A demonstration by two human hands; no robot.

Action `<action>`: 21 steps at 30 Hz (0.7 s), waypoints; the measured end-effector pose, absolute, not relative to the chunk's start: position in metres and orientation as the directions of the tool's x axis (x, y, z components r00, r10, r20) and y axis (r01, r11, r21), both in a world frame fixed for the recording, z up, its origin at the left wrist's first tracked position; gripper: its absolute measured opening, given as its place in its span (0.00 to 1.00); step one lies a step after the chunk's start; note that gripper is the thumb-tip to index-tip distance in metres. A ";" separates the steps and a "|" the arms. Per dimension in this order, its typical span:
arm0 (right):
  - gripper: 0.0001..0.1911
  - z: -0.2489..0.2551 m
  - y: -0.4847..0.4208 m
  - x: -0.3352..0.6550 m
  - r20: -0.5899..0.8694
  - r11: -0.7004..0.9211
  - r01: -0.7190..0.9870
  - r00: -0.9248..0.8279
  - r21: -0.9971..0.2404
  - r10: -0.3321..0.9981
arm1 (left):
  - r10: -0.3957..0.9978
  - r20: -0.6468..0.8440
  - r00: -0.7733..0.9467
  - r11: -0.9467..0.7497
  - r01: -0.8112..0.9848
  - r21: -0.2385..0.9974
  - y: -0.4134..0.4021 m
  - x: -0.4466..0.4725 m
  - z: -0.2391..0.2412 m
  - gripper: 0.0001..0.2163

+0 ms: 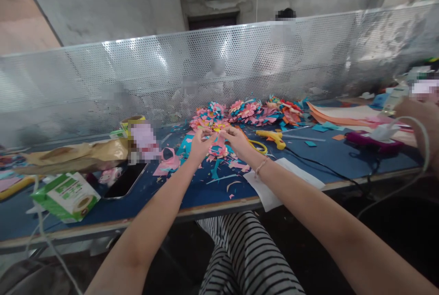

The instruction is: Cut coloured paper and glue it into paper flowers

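Both my arms reach over the blue table [192, 194]. My left hand [199, 142] and my right hand [236, 142] pinch a small pink paper flower [217, 148] between them, fingers closed on its petals just above the tabletop. Pink and blue paper scraps [222, 167] lie scattered under and around the hands. A heap of finished pink, blue and red paper flowers [247, 112] sits just behind the hands, against the perforated metal screen [171, 80].
A yellow glue gun [270, 137] with a black cord lies right of my hands. A green and white box [68, 196], a dark phone [125, 180] and a brown paper bag [75, 155] lie at left. White paper [270, 192] overhangs the front edge. Another person's arm [418, 121] is at far right.
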State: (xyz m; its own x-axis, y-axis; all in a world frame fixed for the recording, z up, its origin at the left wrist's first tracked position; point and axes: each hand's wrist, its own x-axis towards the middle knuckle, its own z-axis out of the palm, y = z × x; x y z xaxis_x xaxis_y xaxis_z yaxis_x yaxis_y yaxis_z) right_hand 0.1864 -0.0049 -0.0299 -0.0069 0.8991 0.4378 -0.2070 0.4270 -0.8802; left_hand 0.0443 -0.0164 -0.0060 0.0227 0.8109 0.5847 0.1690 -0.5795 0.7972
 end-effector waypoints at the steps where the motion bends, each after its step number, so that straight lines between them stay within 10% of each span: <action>1: 0.21 -0.031 -0.004 0.188 0.442 0.433 -0.188 -0.007 -0.881 0.897 | 0.760 0.648 -0.049 -0.617 0.259 0.743 -0.016 0.038 -0.003 0.11; 5: 0.21 -0.038 0.004 0.191 0.475 0.472 -0.078 -0.036 -0.878 0.879 | 0.532 0.749 -0.395 -0.396 0.665 0.633 -0.006 -0.001 0.008 0.24; 12: 0.22 -0.044 0.007 0.193 0.479 0.479 -0.008 -0.054 -0.878 0.876 | 0.543 0.600 -0.588 -0.028 0.701 0.712 0.014 -0.043 0.001 0.33; 17: 0.23 -0.042 0.007 0.195 0.532 0.533 0.050 -0.040 -0.844 0.846 | 0.521 0.710 -0.474 -0.246 0.713 0.656 0.009 -0.028 0.003 0.28; 21: 0.21 -0.038 0.007 0.195 0.516 0.517 0.040 -0.023 -0.855 0.856 | 0.800 0.598 -0.053 -0.546 0.350 0.761 0.009 0.001 -0.002 0.14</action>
